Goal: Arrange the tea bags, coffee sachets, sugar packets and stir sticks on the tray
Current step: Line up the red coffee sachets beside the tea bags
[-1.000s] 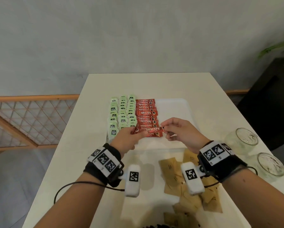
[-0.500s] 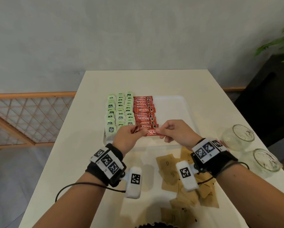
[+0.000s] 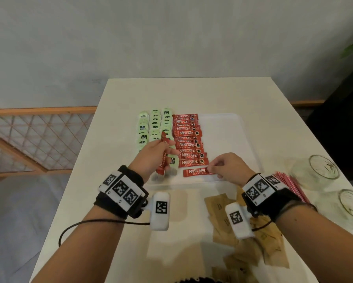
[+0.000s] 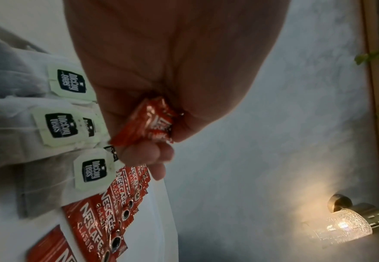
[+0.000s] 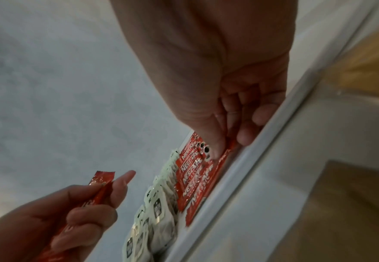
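The coffee sachet lies crosswise at the near end of the red column on the tray, pinched at its right end by the right hand. The left hand, left of that column, grips a spare sachet standing near upright, closest to the next slot.

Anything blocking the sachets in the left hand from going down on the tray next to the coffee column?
Nothing visible does. The left hand grips spare coffee sachets above the tea bags. The white tray lies bare right of the coffee column.
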{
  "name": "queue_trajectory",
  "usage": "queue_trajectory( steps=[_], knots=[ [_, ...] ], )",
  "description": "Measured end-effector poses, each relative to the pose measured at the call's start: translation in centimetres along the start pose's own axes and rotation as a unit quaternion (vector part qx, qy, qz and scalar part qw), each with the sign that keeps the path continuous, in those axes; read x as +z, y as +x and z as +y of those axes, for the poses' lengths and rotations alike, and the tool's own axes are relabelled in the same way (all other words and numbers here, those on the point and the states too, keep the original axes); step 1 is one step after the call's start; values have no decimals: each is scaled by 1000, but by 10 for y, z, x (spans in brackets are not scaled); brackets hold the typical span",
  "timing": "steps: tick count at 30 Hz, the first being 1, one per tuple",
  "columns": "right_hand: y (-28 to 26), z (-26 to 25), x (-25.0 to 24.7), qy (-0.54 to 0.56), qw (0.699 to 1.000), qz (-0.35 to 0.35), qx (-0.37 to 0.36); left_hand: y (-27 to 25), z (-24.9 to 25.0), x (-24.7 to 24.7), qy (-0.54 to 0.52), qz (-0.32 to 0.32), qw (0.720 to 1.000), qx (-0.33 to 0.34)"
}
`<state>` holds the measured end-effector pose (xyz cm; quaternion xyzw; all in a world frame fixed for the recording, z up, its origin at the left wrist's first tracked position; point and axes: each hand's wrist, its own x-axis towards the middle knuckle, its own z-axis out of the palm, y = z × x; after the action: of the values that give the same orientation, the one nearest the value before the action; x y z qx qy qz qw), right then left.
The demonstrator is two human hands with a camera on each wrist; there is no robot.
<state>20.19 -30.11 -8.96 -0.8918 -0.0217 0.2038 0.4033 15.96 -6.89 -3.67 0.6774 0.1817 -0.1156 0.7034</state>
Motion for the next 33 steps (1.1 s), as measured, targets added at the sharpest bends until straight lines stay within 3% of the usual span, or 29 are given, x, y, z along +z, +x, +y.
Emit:
queue_trajectory(
  steps=[13,19,23,27,33],
  knots=[
    [20,-11,11,1,998,38,44,5,-12,-10,30,-12,999,20],
    [13,-14,7,40,995,85,-13,-6,-18,0,82,-60,994,43],
    [-13,-40,2,186,980,9,-73,-10,-21,12,104,-84,990,45],
    [-26,-48,6,205,971,-72,-103,-15,-22,26,125,-117,984,56],
    [-34,-38,-3,243,963,-30,-107,-23,-19,21,100,-106,988,50]
  ],
)
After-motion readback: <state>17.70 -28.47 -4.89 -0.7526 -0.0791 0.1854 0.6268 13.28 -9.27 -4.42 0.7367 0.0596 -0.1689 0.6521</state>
